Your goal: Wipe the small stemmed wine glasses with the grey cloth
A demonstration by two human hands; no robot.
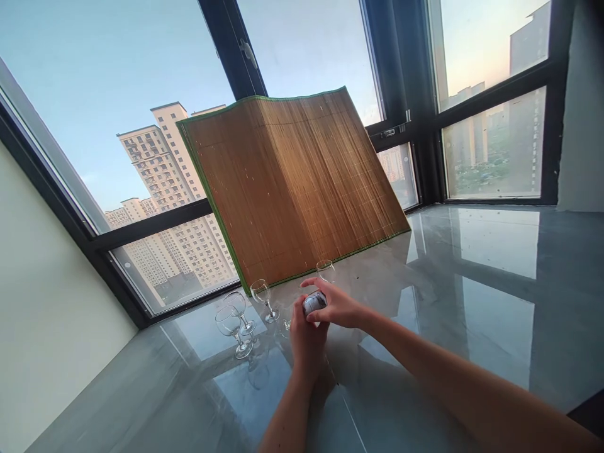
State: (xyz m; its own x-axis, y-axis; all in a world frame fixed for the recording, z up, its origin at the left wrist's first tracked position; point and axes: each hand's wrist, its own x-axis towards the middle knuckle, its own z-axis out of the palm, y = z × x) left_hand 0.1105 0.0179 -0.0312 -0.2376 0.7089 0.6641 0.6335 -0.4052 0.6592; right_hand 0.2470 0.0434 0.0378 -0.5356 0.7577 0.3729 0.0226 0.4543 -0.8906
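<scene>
Both my hands meet at the middle, just above the grey tabletop. Between them is a small rounded, shiny grey-white object (314,303), partly covered by fingers; its kind does not show clearly. My left hand (306,336) is closed around it from below and the left. My right hand (336,303) grips its upper right side, with the index finger reaching over. A small clear glass piece (287,325) shows beside my left hand; what it belongs to is hidden. Behind my right hand rises a clear stemmed glass (325,270), its lower part hidden.
Left of my hands, three stemmed glasses stand upright: a near one (229,322), one behind it (240,303) and a third (262,290). A brown slatted mat (302,182) with green edging leans against the window (302,47). The glossy tabletop (401,377) reflects light.
</scene>
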